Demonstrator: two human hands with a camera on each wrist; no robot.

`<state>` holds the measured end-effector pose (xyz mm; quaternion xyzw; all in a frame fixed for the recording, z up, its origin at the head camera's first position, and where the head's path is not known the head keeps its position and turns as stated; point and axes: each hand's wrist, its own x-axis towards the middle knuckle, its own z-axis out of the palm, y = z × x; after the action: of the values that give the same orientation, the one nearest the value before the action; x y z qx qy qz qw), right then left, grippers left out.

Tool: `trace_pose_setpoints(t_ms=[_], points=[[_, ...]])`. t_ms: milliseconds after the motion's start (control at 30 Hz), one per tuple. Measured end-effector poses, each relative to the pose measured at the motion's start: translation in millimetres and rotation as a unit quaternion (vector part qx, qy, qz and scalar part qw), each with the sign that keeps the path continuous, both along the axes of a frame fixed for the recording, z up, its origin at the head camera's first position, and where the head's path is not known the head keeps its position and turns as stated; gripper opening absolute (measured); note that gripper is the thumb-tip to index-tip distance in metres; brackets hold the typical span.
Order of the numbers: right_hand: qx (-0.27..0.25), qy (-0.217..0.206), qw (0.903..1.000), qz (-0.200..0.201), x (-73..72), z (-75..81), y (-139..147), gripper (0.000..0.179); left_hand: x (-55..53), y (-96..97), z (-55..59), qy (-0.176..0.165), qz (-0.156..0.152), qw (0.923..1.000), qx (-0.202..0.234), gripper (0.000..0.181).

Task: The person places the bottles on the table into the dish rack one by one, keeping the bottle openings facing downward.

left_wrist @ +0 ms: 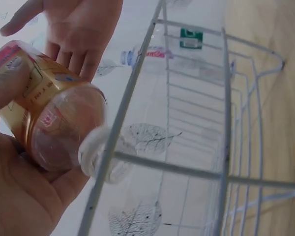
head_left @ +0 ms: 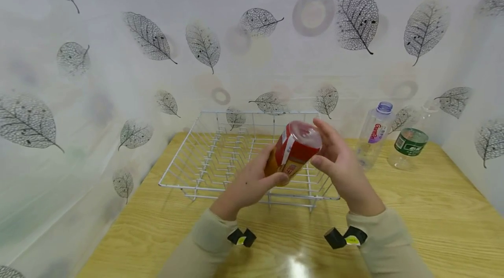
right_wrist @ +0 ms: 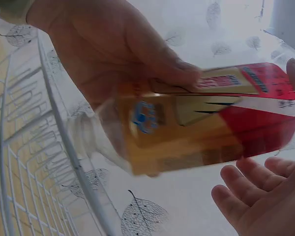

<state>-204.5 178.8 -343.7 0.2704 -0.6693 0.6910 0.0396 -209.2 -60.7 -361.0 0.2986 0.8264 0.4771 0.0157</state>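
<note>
Since the bottle [head_left: 292, 151] looks empty, it should be light, easily dented and best held round its label, where the left hand [head_left: 250, 182] grips, right hand [head_left: 341, 166] spread apart.

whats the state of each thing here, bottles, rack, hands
red-and-gold bottle: held, tilted with its base up
left hand: gripping that bottle
right hand: open, near the bottle's base
purple-rimmed bottle: standing, looks uncapped
green-labelled bottle: standing, cap too faint to tell
white wire rack: standing on the table
</note>
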Motion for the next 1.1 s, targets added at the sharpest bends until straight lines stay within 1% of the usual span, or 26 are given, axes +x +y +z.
trace_pose_setpoints(t_ms=[67, 100, 133, 233, 300, 400, 467, 567, 633, 733, 867, 967, 1100], points=[[-0.001, -0.005, 0.9999, 0.01, 0.5, -2.2, -3.5, 0.079, -0.6, 3.2, -3.2, -0.042, -0.035, 0.9981, 0.03, 0.068], [0.002, -0.006, 0.9999, 0.013, 1.0, -3.0, -5.3, 0.08, -0.5, 4.8, -4.9, -0.051, -0.046, 0.997, 0.036, 0.068], [0.003, -0.007, 0.9998, 0.017, 1.6, -3.6, -7.1, 0.08, -0.5, 6.4, -6.5, -0.052, -0.055, 0.9963, 0.04, 0.068], [0.008, -0.001, 0.9999, 0.013, 3.6, -4.5, -10.8, 0.074, -0.4, 10.2, -10.8, -0.036, -0.07, 0.9962, 0.037, 0.07], [0.008, 0.004, 0.9999, 0.005, 4.8, -3.8, -12.3, 0.069, -0.4, 11.8, -12.6, -0.02, -0.068, 0.9971, 0.027, 0.072], [0.011, 0.015, 0.9998, -0.003, 5.5, -3.0, -13.3, 0.065, -0.4, 12.9, -14.0, -0.007, -0.065, 0.9978, 0.015, 0.073], [0.011, 0.017, 0.9998, 0.0, 5.3, -2.6, -13.3, 0.063, -0.9, 12.9, -14.8, 0.001, -0.059, 0.9982, 0.004, 0.073], [0.014, 0.014, 0.9998, 0.003, 4.3, -3.0, -12.4, 0.063, -1.1, 11.2, -14.9, 0.012, -0.046, 0.9988, -0.014, 0.076], [0.02, 0.006, 0.9998, -0.003, 3.4, -4.1, -10.8, 0.063, -1.1, 7.8, -12.4, 0.02, -0.032, 0.9989, -0.028, 0.078], [0.035, -0.01, 0.9988, -0.032, 1.2, -6.1, -7.6, 0.062, -1.7, -4.6, -4.5, 0.029, -0.001, 0.9982, -0.052, 0.08], [0.045, -0.026, 0.9966, -0.064, -3.6, -9.6, -3.1, 0.058, -5.6, -34.9, 2.6, 0.031, 0.044, 0.9959, -0.073, 0.079], [0.041, -0.028, 0.9966, -0.066, -6.9, -10.9, -0.5, 0.057, -9.9, -62.9, 3.1, 0.039, 0.078, 0.9919, -0.093, 0.079], [0.036, -0.034, 0.9967, -0.065, -9.9, -10.2, 2.6, 0.057, -15.6, -100.6, 5.1, 0.044, 0.117, 0.984, -0.127, 0.083]])
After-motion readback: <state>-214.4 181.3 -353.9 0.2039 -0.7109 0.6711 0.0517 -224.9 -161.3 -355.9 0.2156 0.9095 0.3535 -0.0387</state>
